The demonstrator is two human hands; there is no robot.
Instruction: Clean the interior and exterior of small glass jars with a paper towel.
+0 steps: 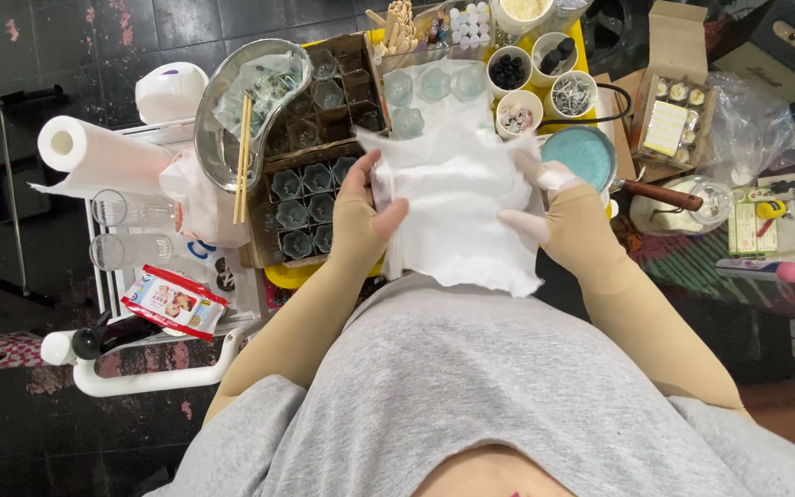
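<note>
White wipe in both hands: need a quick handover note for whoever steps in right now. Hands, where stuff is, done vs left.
Left hand: grips the left edge of the white wipe, thumb on top.
Right hand: holds the wipe's right edge; fingertips are wrapped in white.
The wipe is held up over the lap, spread between both hands; whether anything is inside it cannot be told.
Ahead: cardboard tray of small glass cups, metal kidney dish with wooden sticks, small bowls of bits, teal-lined pan. Paper roll at the left.
Done: wipe picked up. Left: cups sit in the tray, untouched.
</note>
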